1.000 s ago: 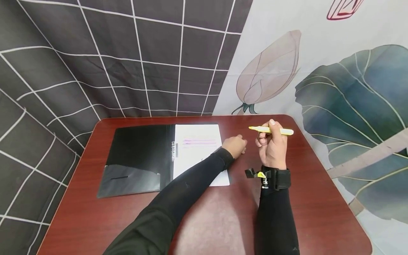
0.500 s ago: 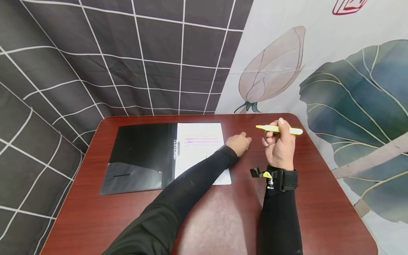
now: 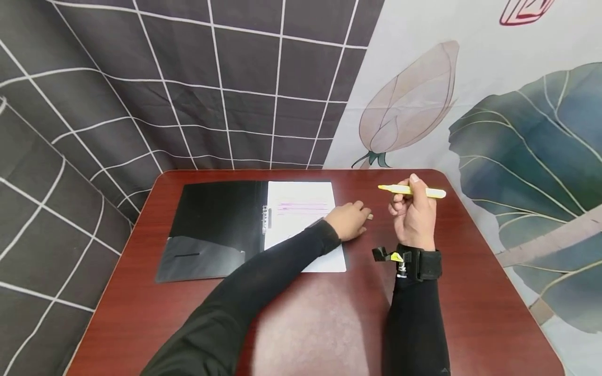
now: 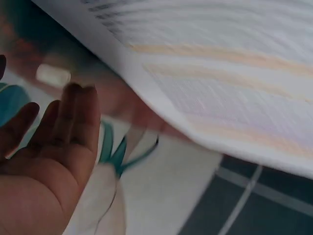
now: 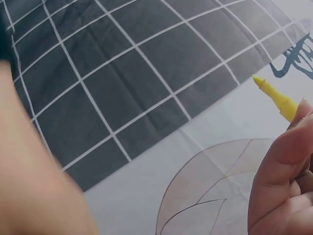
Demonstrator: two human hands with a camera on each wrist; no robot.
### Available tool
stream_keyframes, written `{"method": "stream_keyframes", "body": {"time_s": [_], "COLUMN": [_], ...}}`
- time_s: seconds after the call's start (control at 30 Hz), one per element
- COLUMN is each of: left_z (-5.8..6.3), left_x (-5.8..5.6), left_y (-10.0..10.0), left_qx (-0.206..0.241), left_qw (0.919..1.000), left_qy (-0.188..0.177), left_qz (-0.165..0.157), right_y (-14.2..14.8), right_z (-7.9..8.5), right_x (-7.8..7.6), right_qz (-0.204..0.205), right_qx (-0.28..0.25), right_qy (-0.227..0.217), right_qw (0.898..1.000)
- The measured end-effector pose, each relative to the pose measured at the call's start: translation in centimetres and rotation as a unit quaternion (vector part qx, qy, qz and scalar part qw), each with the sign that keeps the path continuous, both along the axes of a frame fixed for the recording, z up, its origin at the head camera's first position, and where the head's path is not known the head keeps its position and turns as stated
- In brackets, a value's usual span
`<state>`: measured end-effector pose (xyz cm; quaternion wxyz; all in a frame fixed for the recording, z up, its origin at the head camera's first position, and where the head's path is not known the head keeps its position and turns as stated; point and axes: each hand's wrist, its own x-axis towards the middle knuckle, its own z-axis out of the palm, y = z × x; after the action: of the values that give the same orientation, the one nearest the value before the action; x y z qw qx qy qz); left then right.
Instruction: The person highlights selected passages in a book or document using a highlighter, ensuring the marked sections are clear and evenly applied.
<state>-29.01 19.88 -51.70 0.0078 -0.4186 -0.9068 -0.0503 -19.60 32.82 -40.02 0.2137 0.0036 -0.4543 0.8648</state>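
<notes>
My right hand (image 3: 414, 216) is raised over the right of the table and pinches a yellow highlighter (image 3: 432, 193) between thumb and fingers. Its bare tip (image 5: 259, 81) points left. Left of it, my left hand (image 3: 349, 220) lies low by the right edge of the white paper (image 3: 296, 194). A small pale cap (image 3: 370, 216) lies on the table at its fingertips; in the left wrist view a gap shows between cap (image 4: 53, 75) and fingers (image 4: 83, 117). Pink and purple lines mark the paper, which is partly hidden under my left forearm.
An open black binder (image 3: 213, 214) bears the paper on its right side and a pocket on its left. The red-brown table (image 3: 479, 313) ends at a dark gridded cloth (image 3: 249, 115) and a white cloth with plant pictures (image 3: 409, 99).
My left hand has drawn back slightly and its fingers have loosened, leaving the pale cap visible on the table. My right hand still holds the highlighter. The head view has shifted a little.
</notes>
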Motion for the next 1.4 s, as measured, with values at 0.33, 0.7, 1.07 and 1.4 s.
{"method": "stream_keyframes", "body": {"time_s": [0.33, 0.7, 1.07, 1.4], "left_z": [5.1, 2.7, -0.7, 0.3], "left_x": [5.3, 7.2, 6.6, 6.9], "left_y": [-17.7, -24.8, -25.1, -25.0], "left_qx": [-0.012, 0.008, 0.049, 0.012], "left_qw": [0.9974, 0.9929, 0.9945, 0.9941], "left_qy": [0.019, -0.034, -0.029, -0.057], "left_qz": [0.068, 0.114, 0.088, 0.091], "right_y": [-2.2, -5.3, -8.8, -9.5], "right_z": [-1.3, -4.3, -8.3, -9.3], "right_x": [-0.9, -2.7, -3.8, -4.1], "right_qz": [0.016, 0.005, 0.035, 0.047], "right_qx": [0.015, 0.105, 0.221, 0.238], "right_qy": [-0.05, -0.135, -0.221, -0.24], "right_qw": [0.999, 0.985, 0.949, 0.94]}}
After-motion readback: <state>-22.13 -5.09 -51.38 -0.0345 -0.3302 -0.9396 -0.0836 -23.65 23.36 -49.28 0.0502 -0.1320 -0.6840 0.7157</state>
